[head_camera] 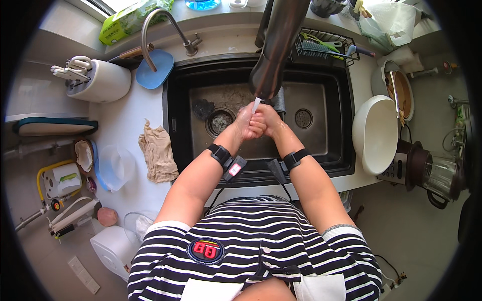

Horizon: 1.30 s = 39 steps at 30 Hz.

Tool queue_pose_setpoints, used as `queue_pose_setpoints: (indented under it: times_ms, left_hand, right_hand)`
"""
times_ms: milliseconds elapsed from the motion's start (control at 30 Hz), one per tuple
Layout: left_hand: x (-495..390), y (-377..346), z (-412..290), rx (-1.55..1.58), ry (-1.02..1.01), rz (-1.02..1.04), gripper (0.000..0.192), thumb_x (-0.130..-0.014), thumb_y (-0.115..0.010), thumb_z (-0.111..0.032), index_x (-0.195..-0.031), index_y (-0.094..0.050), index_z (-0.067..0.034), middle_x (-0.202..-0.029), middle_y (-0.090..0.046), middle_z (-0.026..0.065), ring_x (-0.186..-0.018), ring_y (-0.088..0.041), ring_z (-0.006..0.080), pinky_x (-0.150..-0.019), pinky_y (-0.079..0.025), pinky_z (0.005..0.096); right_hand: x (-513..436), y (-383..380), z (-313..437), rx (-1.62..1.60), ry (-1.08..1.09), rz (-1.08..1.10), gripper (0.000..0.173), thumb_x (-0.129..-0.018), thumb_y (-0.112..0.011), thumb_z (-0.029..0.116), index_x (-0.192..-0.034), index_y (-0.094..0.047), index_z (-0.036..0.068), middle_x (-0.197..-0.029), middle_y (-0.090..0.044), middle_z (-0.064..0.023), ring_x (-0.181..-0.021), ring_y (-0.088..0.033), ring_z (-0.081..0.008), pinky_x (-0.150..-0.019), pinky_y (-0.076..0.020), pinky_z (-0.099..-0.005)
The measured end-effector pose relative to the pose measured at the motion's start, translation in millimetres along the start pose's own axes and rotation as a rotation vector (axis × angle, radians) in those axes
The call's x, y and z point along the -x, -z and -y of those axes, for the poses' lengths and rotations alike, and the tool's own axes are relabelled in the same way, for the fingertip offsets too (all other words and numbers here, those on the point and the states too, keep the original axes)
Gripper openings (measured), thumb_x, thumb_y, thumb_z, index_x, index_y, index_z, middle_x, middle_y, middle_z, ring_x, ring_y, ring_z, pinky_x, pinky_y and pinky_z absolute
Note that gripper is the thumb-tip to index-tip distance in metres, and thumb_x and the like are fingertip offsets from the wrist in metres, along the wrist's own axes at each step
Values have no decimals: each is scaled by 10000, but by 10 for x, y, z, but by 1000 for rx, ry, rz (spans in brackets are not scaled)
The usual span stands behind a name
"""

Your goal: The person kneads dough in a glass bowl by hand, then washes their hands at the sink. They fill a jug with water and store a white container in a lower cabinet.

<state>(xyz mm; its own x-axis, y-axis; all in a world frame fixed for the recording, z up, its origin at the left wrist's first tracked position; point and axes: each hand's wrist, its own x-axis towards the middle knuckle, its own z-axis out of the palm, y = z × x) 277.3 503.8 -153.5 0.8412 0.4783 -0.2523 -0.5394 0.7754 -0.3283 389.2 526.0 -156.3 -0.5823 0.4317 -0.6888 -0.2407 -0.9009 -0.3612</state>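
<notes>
My left hand (245, 122) and my right hand (268, 117) are pressed together over the black sink (260, 171), fingers curled in against each other. A thin white stream of water (256, 105) runs onto them from the dark metal faucet (265, 81) just above. Both hands look wet, and no object shows in them, though the space between the palms is hidden. Below and left of the hands sits a drain strainer (221, 123) holding pale scraps, with a dark crumpled scrubber (203, 108) beside it. A grey cloth (279, 101) hangs behind my right hand.
A second drain (303, 118) lies in the sink's right side. Left on the counter are a beige rag (158, 152), a knife block (109, 81) and a clear plastic tub (119, 162). To the right stand a white basin (376, 135) and a blender (438, 175). A wire caddy (348, 56) holds brushes.
</notes>
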Motion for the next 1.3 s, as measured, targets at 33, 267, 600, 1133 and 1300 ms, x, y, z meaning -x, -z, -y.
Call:
queue_pose_setpoints:
  times_ms: [33,267,600,1133,1300]
  left_hand:
    - [-13,-7,33,-49,-13,64,421,-923,-380,-441,-662,-409,-112,-537,-402,-15,-383,-356,46,-280,-237,145]
    - [-228,-45,94,-1793,-960,-916,321,-894,-471,-290,-760,-571,-16,-770,-625,140,-563,-601,270,-503,-476,384]
    - [-1,285,-207,-930,-594,-509,350,-860,-458,-343,-860,-632,-39,-843,-655,177,-768,-630,354,-680,-502,443]
    - [-320,12,-1,-708,-538,-721,245,-869,-504,-277,-929,-579,-52,-930,-625,148,-811,-619,298,-769,-514,436]
    - [-194,-231,12,-139,-561,-414,239,-890,-443,-169,-952,-548,36,-1016,-606,198,-864,-609,299,-753,-532,390]
  right_hand:
    - [26,35,7,-226,-82,221,280,-829,-545,326,-780,-575,53,-667,-582,-87,-621,-600,-283,-623,-519,-420]
    - [-122,-192,-412,-714,233,213,272,-863,-494,307,-808,-576,53,-739,-598,-106,-672,-604,-284,-646,-512,-416]
    - [-544,-262,-311,-423,366,-627,263,-911,-436,273,-882,-551,39,-827,-585,-108,-627,-571,-260,-587,-491,-379]
    - [767,-462,857,1890,714,-740,240,-773,-575,229,-792,-648,2,-805,-658,-180,-779,-645,-347,-699,-518,-428]
    - [726,-673,1555,634,812,-428,284,-879,-478,258,-866,-573,-10,-750,-621,-163,-698,-610,-319,-682,-505,-433]
